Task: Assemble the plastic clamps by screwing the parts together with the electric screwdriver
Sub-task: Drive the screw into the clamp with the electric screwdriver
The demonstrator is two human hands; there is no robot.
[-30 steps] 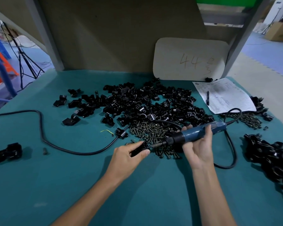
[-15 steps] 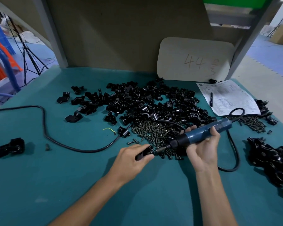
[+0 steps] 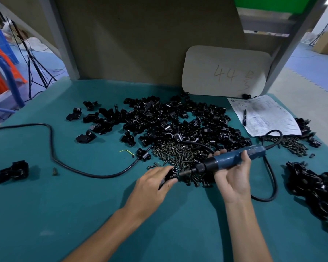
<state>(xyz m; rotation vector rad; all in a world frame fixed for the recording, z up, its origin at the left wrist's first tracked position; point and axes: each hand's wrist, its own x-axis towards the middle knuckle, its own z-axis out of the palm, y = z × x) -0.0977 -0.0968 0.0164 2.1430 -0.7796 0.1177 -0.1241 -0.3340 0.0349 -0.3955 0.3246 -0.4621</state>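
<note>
One clamp (image 3: pixel 172 173) in L grip (image 3: pixel 150 186)

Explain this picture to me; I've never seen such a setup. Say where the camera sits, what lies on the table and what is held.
No machine: a person works bare-handed, filmed by a camera worn on their head. On the teal table lie a heap of black clamp parts, a pile of screws and a printed sheet with a pen. The left hand holds one clamp piece; the right hand grips the blue electric screwdriver, its tip at that piece.
</note>
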